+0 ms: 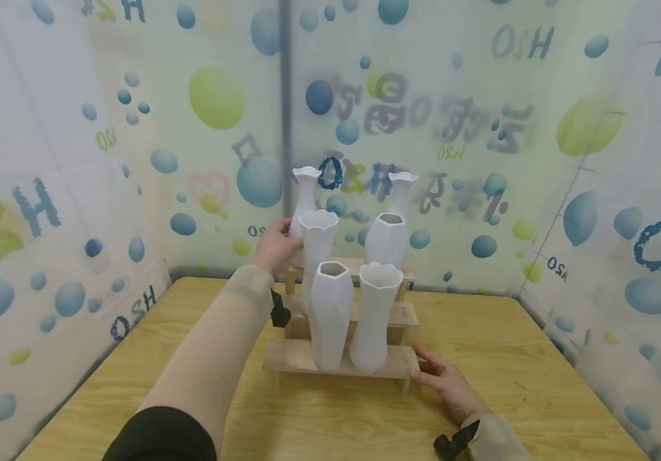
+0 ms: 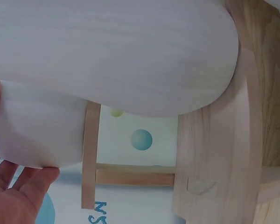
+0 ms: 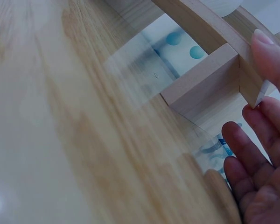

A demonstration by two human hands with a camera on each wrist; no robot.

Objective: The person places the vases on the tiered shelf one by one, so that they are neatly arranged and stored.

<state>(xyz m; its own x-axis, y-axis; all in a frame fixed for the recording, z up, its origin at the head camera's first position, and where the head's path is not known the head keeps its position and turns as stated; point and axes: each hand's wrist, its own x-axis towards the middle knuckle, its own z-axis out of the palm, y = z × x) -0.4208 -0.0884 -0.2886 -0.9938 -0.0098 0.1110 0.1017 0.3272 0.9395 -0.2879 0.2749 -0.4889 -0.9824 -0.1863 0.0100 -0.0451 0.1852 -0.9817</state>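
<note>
A stepped wooden stand (image 1: pixel 284 358) holds several white vases in pairs on three tiers. My left hand (image 1: pixel 275 245) grips the slender vase with a flared, wavy rim (image 1: pixel 305 195) at the back left of the top tier. The left wrist view shows fingertips on one side of that vase (image 2: pixel 37 126) and the thumb on the other. My right hand (image 1: pixel 448 387) pinches the right end of the lowest shelf, thumb above and fingers (image 3: pixel 259 123) beneath. On this shelf stand a faceted vase (image 1: pixel 331 314) and a scalloped-rim vase (image 1: pixel 373 320).
On the middle tier are a scalloped vase (image 1: pixel 318 234) at left and a faceted vase (image 1: pixel 386 242) at right. Another slender vase (image 1: pixel 402 192) stands at the back right. The wooden table (image 1: pixel 480 333) meets printed curtains (image 1: pixel 215 192) behind and at both sides.
</note>
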